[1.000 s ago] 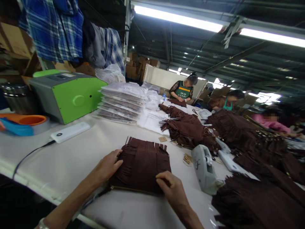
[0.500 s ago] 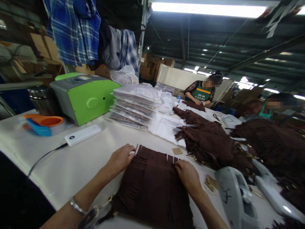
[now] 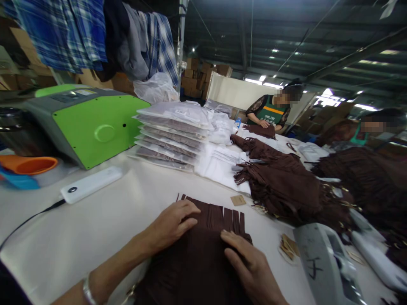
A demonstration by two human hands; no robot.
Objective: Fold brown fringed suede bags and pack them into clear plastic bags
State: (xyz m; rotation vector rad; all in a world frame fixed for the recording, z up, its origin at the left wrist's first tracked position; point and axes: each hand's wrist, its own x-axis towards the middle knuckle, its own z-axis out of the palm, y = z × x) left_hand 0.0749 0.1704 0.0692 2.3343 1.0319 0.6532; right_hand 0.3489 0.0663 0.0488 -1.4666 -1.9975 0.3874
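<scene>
A dark brown fringed bag (image 3: 203, 258) lies flat on the white table in front of me, its cut strips pointing away. My left hand (image 3: 173, 222) rests on the left part of the fringe, fingers stretched out and thumb apart. On the right side, my right hand (image 3: 246, 262) lies on the bag with its fingers extended. Neither hand grips anything. Some gold-coloured metal (image 3: 131, 292) shows at the bag's lower left, under my left forearm. The bag's near end runs out of view.
A stack of plastic-wrapped packs (image 3: 171, 135) stands beyond, beside a green-and-grey machine (image 3: 101, 131). A white power bank (image 3: 92, 184) lies left. More brown fringed bags (image 3: 286, 190) and a grey tape dispenser (image 3: 318, 258) are right. Co-workers (image 3: 270, 112) stand behind the table.
My left hand has moved right onto the fringe, and my right hand has come inward and nearer onto the bag. The fringe strips lie straighter. The view has shifted slightly right.
</scene>
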